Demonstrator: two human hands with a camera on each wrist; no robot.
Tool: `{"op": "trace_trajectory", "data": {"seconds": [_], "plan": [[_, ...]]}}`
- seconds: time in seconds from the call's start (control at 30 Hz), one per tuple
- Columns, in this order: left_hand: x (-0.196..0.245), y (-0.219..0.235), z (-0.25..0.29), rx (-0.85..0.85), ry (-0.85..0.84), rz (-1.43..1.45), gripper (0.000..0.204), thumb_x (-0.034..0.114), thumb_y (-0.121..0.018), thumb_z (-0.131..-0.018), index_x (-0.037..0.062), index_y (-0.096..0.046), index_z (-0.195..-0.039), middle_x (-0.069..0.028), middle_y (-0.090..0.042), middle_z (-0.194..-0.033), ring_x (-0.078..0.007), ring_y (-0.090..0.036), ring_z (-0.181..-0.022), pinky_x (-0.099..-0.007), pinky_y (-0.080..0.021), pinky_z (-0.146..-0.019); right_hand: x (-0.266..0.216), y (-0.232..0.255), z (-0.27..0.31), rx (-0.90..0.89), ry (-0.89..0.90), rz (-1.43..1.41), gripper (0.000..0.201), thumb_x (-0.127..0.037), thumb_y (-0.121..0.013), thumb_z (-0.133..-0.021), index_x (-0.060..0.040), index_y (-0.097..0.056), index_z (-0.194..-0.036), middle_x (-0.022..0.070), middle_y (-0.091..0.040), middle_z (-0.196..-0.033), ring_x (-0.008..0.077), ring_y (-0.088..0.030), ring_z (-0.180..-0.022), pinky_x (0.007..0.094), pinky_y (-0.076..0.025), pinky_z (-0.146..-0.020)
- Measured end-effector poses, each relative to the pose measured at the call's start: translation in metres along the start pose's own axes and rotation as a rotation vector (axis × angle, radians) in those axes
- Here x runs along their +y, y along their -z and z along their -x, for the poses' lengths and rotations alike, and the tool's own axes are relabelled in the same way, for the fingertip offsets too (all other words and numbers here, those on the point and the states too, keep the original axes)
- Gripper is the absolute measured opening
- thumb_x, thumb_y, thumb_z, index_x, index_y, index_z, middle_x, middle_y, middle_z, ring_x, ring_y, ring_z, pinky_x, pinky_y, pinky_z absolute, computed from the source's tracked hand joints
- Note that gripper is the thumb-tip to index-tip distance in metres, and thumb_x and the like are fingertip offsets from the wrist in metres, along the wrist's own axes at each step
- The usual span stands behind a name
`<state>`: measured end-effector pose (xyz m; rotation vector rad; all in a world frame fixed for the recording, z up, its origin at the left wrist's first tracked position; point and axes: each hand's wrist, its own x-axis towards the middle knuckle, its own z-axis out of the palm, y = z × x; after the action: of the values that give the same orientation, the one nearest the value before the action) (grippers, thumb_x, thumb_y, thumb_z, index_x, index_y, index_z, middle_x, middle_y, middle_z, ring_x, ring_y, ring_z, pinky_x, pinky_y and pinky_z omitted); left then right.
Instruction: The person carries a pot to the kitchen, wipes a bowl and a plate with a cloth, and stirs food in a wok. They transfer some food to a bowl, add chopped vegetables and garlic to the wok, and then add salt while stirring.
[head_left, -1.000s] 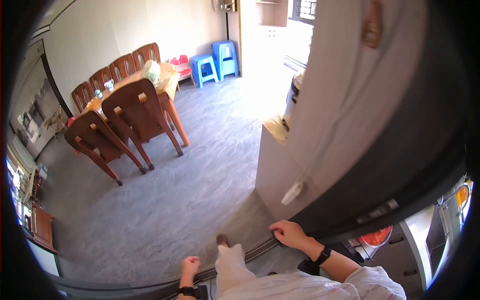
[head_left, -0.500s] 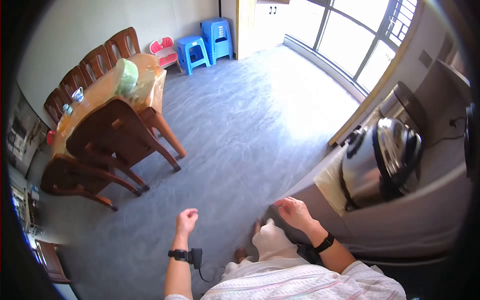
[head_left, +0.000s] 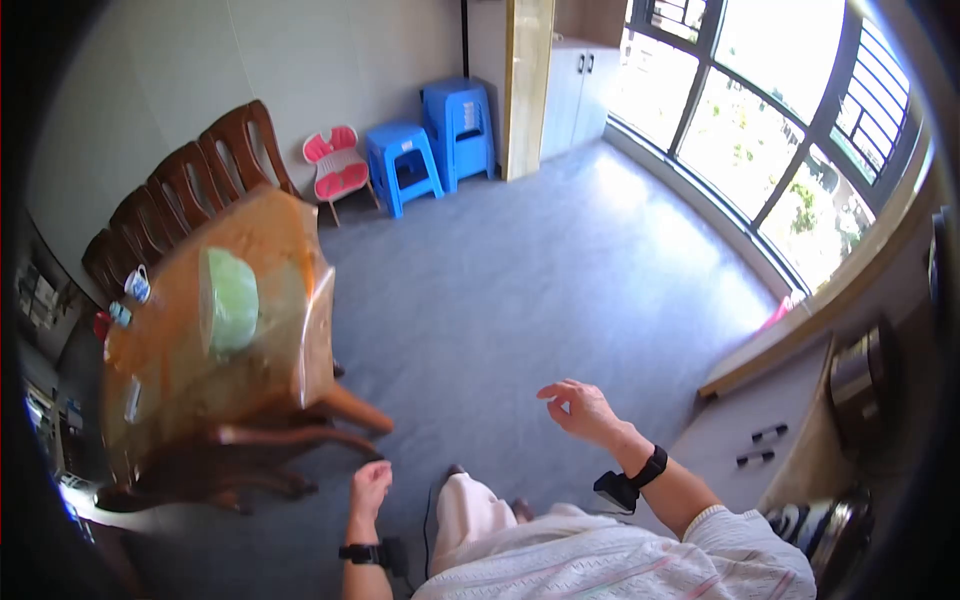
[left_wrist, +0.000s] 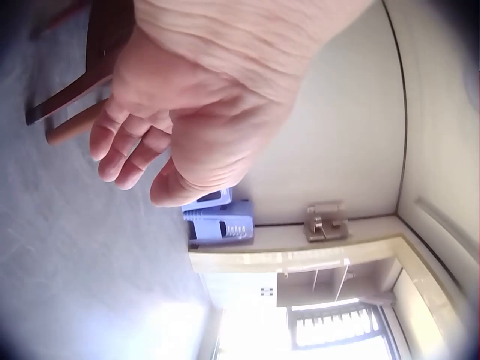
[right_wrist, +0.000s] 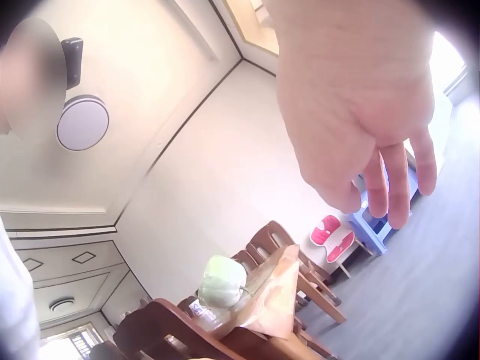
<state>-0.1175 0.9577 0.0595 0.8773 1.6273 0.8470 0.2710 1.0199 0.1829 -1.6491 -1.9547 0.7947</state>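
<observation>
Holding the left hand [head_left: 370,488] near a chair [head_left: 190,465], with fingers loosely curled and empty. Holding the right hand [head_left: 585,412] out above the grey floor [head_left: 480,300], with fingers relaxed, slightly apart, gripping nothing. Having a wooden table [head_left: 275,245] to the left, with a rounded green object [head_left: 233,300] on top and blue stools [head_left: 458,132] beyond.

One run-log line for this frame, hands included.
left hand: holds nothing | right hand: holds nothing, above grey floor | brown wooden table: pale-green rounded object on top | blue plastic stools: beyond table
</observation>
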Motion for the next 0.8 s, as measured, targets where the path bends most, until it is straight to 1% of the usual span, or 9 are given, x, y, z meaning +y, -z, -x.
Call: {"op": "trace_trajectory", "data": {"seconds": [0.07,0.17,0.23,0.3,0.4,0.43,0.57,0.7,0.8], "plan": [[0.020,0.008,-0.044,0.034,0.075,-0.019,0.017,0.006,-0.060,-0.076,0.0028,-0.062,-0.093,-0.0012,-0.059,-0.073,-0.0074,-0.055,-0.060,-0.0199,-0.042,-0.048,0.009,0.011,-0.070,0.026,0.039,0.025,0.022,-0.013,-0.051,-0.077,-0.0137,-0.063,-0.095,0.0079,-0.059,-0.081,0.0246,-0.059,-0.076,0.0360,-0.047,-0.072],[0.063,0.014,-0.136,0.068,0.101,-0.079,0.016,0.006,-0.060,-0.076,0.0029,-0.061,-0.092,-0.0023,-0.060,-0.075,-0.0089,-0.056,-0.059,-0.0205,-0.044,-0.049,0.026,0.030,-0.164,0.030,0.014,0.061,0.022,-0.013,-0.051,-0.077,-0.0139,-0.063,-0.096,0.0082,-0.059,-0.082,0.0252,-0.059,-0.077,0.0361,-0.047,-0.072],[0.103,0.012,-0.217,0.041,0.075,-0.036,0.017,0.006,-0.059,-0.076,0.0029,-0.061,-0.093,-0.0028,-0.061,-0.076,-0.0092,-0.056,-0.059,-0.0209,-0.044,-0.049,0.047,0.049,-0.215,0.080,-0.141,0.111,0.023,-0.013,-0.051,-0.077,-0.0136,-0.063,-0.096,0.0082,-0.060,-0.085,0.0255,-0.059,-0.078,0.0364,-0.046,-0.073],[0.152,-0.008,-0.299,-0.015,0.076,0.018,0.021,0.007,-0.059,-0.076,0.0029,-0.060,-0.097,-0.0040,-0.061,-0.079,-0.0099,-0.057,-0.061,-0.0212,-0.045,-0.051,0.089,0.067,-0.255,0.173,-0.195,0.194,0.021,-0.013,-0.052,-0.076,-0.0124,-0.064,-0.093,0.0090,-0.061,-0.087,0.0246,-0.060,-0.076,0.0351,-0.048,-0.071],[0.271,-0.059,-0.396,-0.128,-0.034,0.045,0.024,0.009,-0.059,-0.077,0.0012,-0.059,-0.100,-0.0047,-0.061,-0.080,-0.0106,-0.058,-0.065,-0.0208,-0.045,-0.054,0.131,0.101,-0.285,0.371,-0.357,0.081,0.017,-0.009,-0.055,-0.074,-0.0115,-0.065,-0.087,0.0091,-0.064,-0.083,0.0218,-0.062,-0.070,0.0312,-0.050,-0.065],[0.309,-0.081,-0.428,-0.172,-0.071,0.066,0.025,0.009,-0.059,-0.077,0.0006,-0.059,-0.101,-0.0050,-0.061,-0.081,-0.0108,-0.058,-0.066,-0.0206,-0.045,-0.055,0.137,0.114,-0.292,0.403,-0.447,0.099,0.017,-0.009,-0.056,-0.073,-0.0116,-0.066,-0.087,0.0079,-0.065,-0.081,0.0218,-0.062,-0.070,0.0314,-0.050,-0.065],[0.445,-0.167,-0.553,-0.398,-0.212,0.190,0.027,0.010,-0.057,-0.080,0.0027,-0.052,-0.106,-0.0070,-0.062,-0.085,-0.0131,-0.060,-0.069,-0.0229,-0.047,-0.057,0.201,0.154,-0.332,0.520,-0.618,0.136,0.016,-0.007,-0.056,-0.071,-0.0083,-0.066,-0.084,0.0084,-0.066,-0.077,0.0208,-0.063,-0.066,0.0298,-0.050,-0.064],[0.558,-0.250,-0.651,-0.469,-0.305,0.253,0.029,0.012,-0.057,-0.081,0.0012,-0.052,-0.108,-0.0084,-0.062,-0.087,-0.0146,-0.060,-0.071,-0.0239,-0.047,-0.059,0.268,0.201,-0.395,0.570,-0.656,0.192,0.016,-0.006,-0.056,-0.071,-0.0071,-0.066,-0.083,0.0093,-0.065,-0.076,0.0208,-0.064,-0.065,0.0298,-0.050,-0.064],[0.651,-0.297,-0.715,-0.497,-0.378,0.303,0.028,0.014,-0.056,-0.082,0.0022,-0.052,-0.108,-0.0092,-0.062,-0.087,-0.0159,-0.061,-0.072,-0.0251,-0.047,-0.059,0.301,0.241,-0.469,0.595,-0.695,0.215,0.016,-0.006,-0.055,-0.070,-0.0063,-0.066,-0.082,0.0103,-0.065,-0.075,0.0209,-0.064,-0.066,0.0296,-0.050,-0.063]]}}
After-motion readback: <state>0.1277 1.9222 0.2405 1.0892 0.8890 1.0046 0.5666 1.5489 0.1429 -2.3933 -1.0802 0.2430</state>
